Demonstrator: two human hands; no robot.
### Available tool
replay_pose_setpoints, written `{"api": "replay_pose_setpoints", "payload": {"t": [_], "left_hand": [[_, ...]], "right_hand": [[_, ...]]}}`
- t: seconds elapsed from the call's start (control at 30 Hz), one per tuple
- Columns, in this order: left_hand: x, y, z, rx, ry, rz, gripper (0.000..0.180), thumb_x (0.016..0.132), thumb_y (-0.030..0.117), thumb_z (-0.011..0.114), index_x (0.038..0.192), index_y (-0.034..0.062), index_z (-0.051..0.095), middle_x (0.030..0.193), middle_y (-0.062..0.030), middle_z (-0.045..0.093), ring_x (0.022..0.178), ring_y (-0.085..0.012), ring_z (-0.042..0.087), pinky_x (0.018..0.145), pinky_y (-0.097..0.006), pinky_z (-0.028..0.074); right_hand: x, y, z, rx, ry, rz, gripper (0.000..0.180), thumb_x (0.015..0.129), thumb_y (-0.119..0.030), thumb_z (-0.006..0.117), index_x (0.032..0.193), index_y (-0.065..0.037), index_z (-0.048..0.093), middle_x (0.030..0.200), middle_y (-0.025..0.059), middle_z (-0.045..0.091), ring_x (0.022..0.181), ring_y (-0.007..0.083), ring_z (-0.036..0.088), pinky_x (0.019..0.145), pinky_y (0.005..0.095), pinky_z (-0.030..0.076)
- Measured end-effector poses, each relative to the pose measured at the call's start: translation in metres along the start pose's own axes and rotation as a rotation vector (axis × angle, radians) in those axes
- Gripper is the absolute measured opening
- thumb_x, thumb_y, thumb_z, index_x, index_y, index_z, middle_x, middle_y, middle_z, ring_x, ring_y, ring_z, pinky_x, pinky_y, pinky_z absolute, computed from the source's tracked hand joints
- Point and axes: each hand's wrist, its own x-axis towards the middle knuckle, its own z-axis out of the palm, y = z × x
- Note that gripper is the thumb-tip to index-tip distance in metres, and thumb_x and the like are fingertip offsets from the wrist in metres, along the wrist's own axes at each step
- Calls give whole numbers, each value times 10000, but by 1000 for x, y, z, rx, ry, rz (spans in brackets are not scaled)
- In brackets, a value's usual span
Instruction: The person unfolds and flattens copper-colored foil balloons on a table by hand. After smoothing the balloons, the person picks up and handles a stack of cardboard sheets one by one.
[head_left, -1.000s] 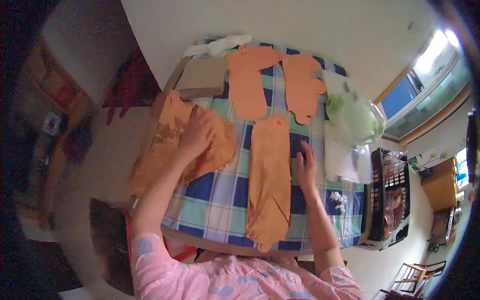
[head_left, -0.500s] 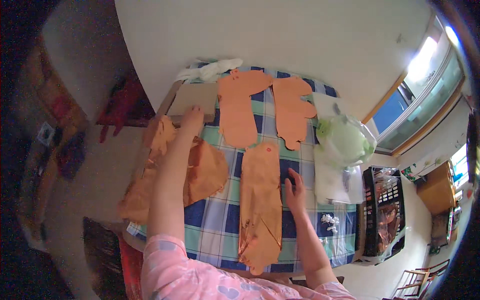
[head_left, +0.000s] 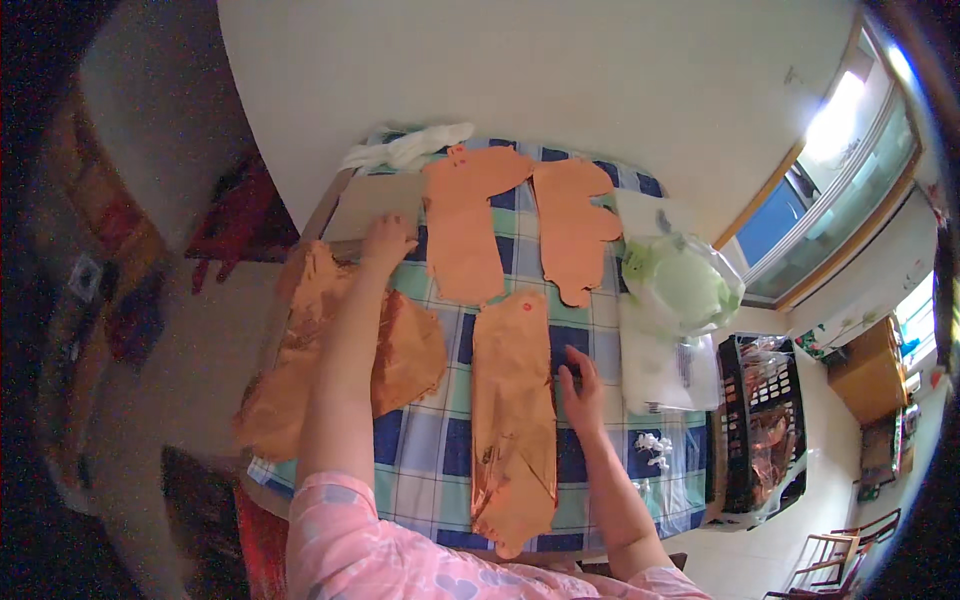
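I have the checked tablecloth (head_left: 410,460) filling most of my view. The crumpled copper foil sheet (head_left: 300,370) lies at its left, under my left forearm; the long foil piece (head_left: 513,410) lies at centre. Beyond are two matte orange cutouts (head_left: 463,235) and, left of them, the flat cardboard box (head_left: 375,205). My left hand (head_left: 388,240) is at the box's near edge, fingers bent; I can't tell whether they grip. My right hand (head_left: 582,388), thumb and fingers apart, holds nothing beside the long piece.
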Motion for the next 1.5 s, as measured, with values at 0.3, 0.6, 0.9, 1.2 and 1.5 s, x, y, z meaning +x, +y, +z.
{"api": "replay_pose_setpoints", "payload": {"t": [0.3, 0.6, 0.9, 1.2, 1.5], "left_hand": [[12, 5, -2, -79, -123, 58, 443, 777, 330, 670, 1064, 11, 562, 1046, -155, 592, 950, -350, 591, 802, -440, 500], [11, -12, -1, -157, -169, 119, 452, 799, 349, 636, 1109, 37, 535, 1069, -183, 599, 984, -379, 580, 840, -495, 471], [8, 3, -14, -94, -157, -80, 499, 802, 394, 616, 1154, 54, 516, 1114, -198, 579, 1061, -360, 544, 846, -497, 462], [26, 12, -10, -95, -197, -5, 529, 806, 415, 615, 1131, 7, 526, 1049, -216, 593, 991, -371, 570, 847, -464, 461], [23, -8, -6, -123, -219, 24, 505, 801, 443, 619, 1111, 50, 553, 1058, -208, 595, 983, -368, 576, 835, -467, 466]], "right_hand": [[1, 2, -8, 15, -9, 70, 331, 825, -100, 606, 1149, -42, 565, 1079, 150, 587, 1023, 303, 560, 897, 367, 437], [2, -2, -7, -3, 5, 7, 313, 820, -57, 594, 1131, -29, 574, 1023, 140, 603, 959, 270, 589, 842, 327, 452], [2, -2, 2, 21, -24, 48, 342, 824, -116, 610, 1156, -50, 560, 1072, 164, 595, 1005, 320, 565, 883, 383, 443], [4, 2, -7, -2, 26, 1, 318, 800, -40, 594, 1117, -20, 576, 1035, 151, 609, 993, 274, 588, 867, 337, 450], [2, 2, -7, 12, -29, 66, 318, 806, -76, 601, 1122, -47, 571, 1079, 144, 600, 1024, 324, 566, 886, 378, 448]]}}
